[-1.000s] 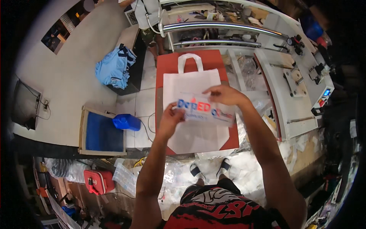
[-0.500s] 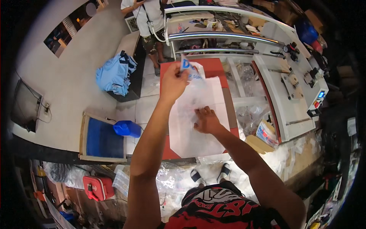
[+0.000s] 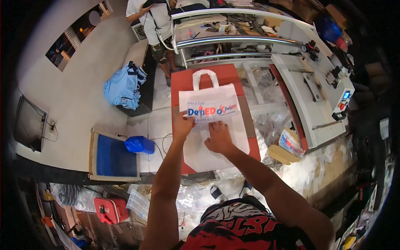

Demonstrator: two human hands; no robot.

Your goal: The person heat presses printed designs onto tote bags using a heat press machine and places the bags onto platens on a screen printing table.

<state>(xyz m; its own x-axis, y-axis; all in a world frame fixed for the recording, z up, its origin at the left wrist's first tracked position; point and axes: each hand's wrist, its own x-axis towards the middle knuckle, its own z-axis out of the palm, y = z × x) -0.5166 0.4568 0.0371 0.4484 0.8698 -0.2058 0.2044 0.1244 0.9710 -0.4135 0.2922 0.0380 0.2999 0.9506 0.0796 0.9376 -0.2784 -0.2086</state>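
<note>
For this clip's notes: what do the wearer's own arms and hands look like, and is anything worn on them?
Both forearms are bare from the lower edge up to the hands: no sleeves, gloves, watch or bands visible. The left hand and right hand show no rings that can be made out. At the bottom edge, a red, black and white patterned shirt.

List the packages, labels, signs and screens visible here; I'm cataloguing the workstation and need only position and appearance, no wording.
White fabric tote bag with a printed strip: flat on the red press pad, both hands on it; blue, red and orange lettering.
Small blue-lit control screen: on the white machine at right.
Dark flat wall screen: far left, rectangular, off.
Small white printed packet: right of the pad, blue and red print.
</note>
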